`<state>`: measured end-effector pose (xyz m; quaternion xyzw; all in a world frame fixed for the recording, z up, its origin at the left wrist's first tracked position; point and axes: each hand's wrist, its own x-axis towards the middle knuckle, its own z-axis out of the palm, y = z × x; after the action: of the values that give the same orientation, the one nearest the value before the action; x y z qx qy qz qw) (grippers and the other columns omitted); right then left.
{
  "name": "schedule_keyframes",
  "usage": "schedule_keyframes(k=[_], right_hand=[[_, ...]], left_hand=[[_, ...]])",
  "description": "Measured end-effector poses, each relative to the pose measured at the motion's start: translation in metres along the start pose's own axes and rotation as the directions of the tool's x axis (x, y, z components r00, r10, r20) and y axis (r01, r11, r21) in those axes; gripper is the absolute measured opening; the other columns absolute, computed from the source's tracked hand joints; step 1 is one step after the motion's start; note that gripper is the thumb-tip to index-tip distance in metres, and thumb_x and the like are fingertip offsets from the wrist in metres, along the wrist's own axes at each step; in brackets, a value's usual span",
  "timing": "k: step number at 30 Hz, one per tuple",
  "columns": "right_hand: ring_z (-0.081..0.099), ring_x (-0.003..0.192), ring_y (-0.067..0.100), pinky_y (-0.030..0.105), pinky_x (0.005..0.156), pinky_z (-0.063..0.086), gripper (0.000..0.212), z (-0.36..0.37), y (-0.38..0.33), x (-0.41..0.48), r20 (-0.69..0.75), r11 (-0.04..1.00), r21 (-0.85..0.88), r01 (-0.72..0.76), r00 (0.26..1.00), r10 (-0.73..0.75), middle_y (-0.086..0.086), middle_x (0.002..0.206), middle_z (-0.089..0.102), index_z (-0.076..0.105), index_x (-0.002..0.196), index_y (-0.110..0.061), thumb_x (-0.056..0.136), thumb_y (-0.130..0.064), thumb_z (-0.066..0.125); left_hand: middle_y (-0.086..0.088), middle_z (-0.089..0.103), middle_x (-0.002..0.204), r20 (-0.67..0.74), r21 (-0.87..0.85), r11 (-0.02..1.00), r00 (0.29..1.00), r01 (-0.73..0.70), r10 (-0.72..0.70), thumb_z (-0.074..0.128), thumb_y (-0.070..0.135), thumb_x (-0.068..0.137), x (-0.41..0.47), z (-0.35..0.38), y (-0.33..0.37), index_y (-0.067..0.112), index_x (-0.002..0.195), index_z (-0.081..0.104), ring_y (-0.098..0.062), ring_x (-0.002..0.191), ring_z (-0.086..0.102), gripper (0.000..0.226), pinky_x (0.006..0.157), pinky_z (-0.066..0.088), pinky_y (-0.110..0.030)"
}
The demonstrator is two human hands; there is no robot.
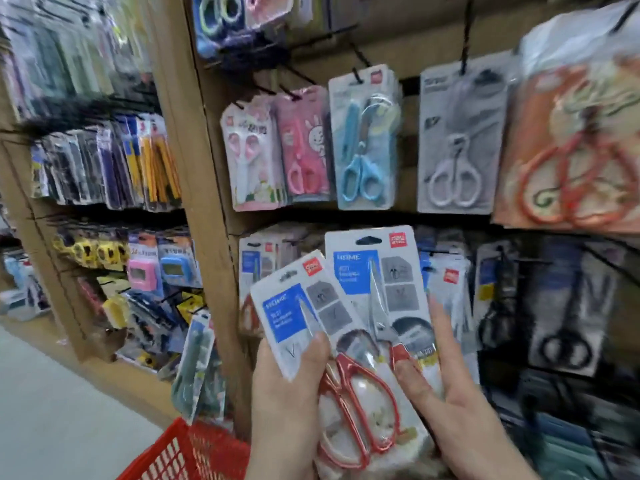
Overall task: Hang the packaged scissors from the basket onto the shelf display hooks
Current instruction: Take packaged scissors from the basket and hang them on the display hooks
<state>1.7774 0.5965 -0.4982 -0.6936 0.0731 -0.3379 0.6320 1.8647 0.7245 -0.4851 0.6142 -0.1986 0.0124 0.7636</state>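
Note:
I hold two packs of red-handled scissors fanned out in front of the shelf. My left hand (287,386) grips the front pack (294,313) with its thumb across the card. My right hand (446,400) grips the rear pack (377,275) by its right edge, thumb on the front and fingers behind. Both cards are white with a blue label and a hang slot at the top. The red basket (180,455) shows at the bottom left. Black display hooks (360,58) on the shelf carry other packaged scissors.
Pink, blue and white scissors packs (365,140) hang in the upper row, and a large orange pack (571,147) hangs at the right. Dark scissors packs (561,306) fill the lower row. A wooden post (194,188) separates stationery shelves at the left.

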Motion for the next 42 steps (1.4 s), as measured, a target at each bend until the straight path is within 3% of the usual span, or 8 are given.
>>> schedule_keyframes(k=[3, 8, 13, 22, 26, 31, 36, 42], right_hand=[[0.045, 0.101, -0.036, -0.009, 0.074, 0.034, 0.086, -0.036, 0.000, -0.025, -0.089, 0.998, -0.019, 0.052, 0.995, -0.054, -0.058, 0.111, 0.048, 0.026, 0.139, -0.050, 0.068, -0.024, 0.066], [0.063, 0.089, -0.017, -0.001, 0.073, 0.041, 0.045, -0.094, 0.012, -0.044, -0.179, 0.998, -0.035, -0.049, 0.983, 0.042, -0.023, 0.108, 0.072, 0.071, 0.109, -0.050, 0.076, -0.020, 0.075], [0.064, 0.101, -0.008, 0.015, 0.099, 0.045, 0.046, -0.141, 0.032, -0.055, -0.256, 0.981, -0.098, -0.170, 0.956, 0.140, -0.025, 0.105, 0.072, 0.070, 0.100, -0.056, 0.089, -0.012, 0.066], [0.066, 0.081, -0.012, 0.001, 0.067, 0.045, 0.028, -0.200, 0.038, -0.059, -0.333, 0.980, -0.077, -0.185, 0.931, 0.150, -0.026, 0.089, 0.074, 0.081, 0.080, -0.035, 0.085, -0.011, 0.068], [0.070, 0.091, -0.001, 0.011, 0.083, 0.053, 0.027, -0.217, 0.034, -0.055, -0.324, 0.976, -0.066, -0.206, 0.930, 0.175, -0.014, 0.092, 0.077, 0.082, 0.079, -0.031, 0.084, -0.007, 0.071], [0.072, 0.097, 0.016, 0.027, 0.093, 0.054, 0.056, -0.236, 0.034, -0.073, -0.403, 0.980, -0.028, -0.200, 0.899, 0.172, -0.002, 0.097, 0.078, 0.080, 0.090, -0.031, 0.044, -0.061, 0.090], [0.068, 0.079, -0.002, 0.004, 0.073, 0.047, 0.037, -0.244, 0.029, -0.081, -0.456, 0.979, -0.115, -0.171, 0.884, 0.101, -0.008, 0.088, 0.077, 0.080, 0.079, -0.037, 0.075, 0.000, 0.078], [0.065, 0.103, -0.006, 0.007, 0.088, 0.046, 0.038, -0.249, 0.032, -0.089, -0.465, 0.964, -0.144, -0.226, 0.875, 0.135, -0.020, 0.103, 0.075, 0.076, 0.095, -0.047, 0.077, -0.014, 0.078]], left_hand=[[0.004, 0.078, 0.086, 0.101, -0.006, 0.996, 0.991, 0.084, -0.083, 0.081, 0.019, 0.082, -0.018, 0.033, -0.003, 0.016, 0.102, 0.072, 0.001, 0.075, 0.071, 0.022, 0.059, 0.048, -0.007], [0.003, 0.078, 0.087, 0.252, 0.065, 0.986, 0.954, 0.151, -0.163, 0.068, 0.056, 0.037, -0.040, 0.086, -0.027, 0.015, 0.096, 0.073, -0.009, 0.076, 0.071, 0.072, 0.066, 0.048, -0.011], [0.003, 0.078, 0.092, 0.415, 0.156, 0.960, 0.866, 0.233, -0.278, 0.076, 0.015, 0.084, -0.054, 0.126, -0.036, 0.019, 0.102, 0.072, -0.013, 0.089, 0.073, 0.019, 0.067, 0.048, -0.010], [0.016, 0.077, 0.093, 0.479, 0.238, 0.956, 0.835, 0.174, -0.271, 0.064, 0.021, 0.093, -0.049, 0.165, -0.035, 0.026, 0.105, 0.072, -0.005, 0.093, 0.071, 0.015, 0.076, 0.050, -0.018], [0.020, 0.074, 0.085, 0.526, 0.201, 0.970, 0.820, 0.136, -0.224, 0.068, 0.015, 0.091, -0.058, 0.188, -0.034, 0.025, 0.104, 0.067, 0.003, 0.079, 0.070, 0.016, 0.062, 0.049, -0.008], [0.002, 0.078, 0.091, 0.569, 0.108, 0.992, 0.815, 0.061, -0.112, 0.071, 0.002, 0.086, -0.061, 0.207, -0.025, 0.021, 0.105, 0.067, -0.019, 0.082, 0.076, 0.027, 0.074, 0.062, -0.037], [-0.003, 0.078, 0.097, 0.649, 0.030, 0.998, 0.758, 0.058, -0.064, 0.066, -0.001, 0.089, -0.061, 0.227, -0.029, 0.016, 0.109, 0.064, -0.023, 0.088, 0.075, 0.026, 0.077, 0.061, -0.036], [-0.002, 0.078, 0.097, 0.652, 0.056, 0.993, 0.750, 0.101, -0.113, 0.066, -0.003, 0.089, -0.068, 0.234, -0.058, 0.017, 0.106, 0.065, -0.023, 0.091, 0.074, 0.027, 0.076, 0.058, -0.032]])
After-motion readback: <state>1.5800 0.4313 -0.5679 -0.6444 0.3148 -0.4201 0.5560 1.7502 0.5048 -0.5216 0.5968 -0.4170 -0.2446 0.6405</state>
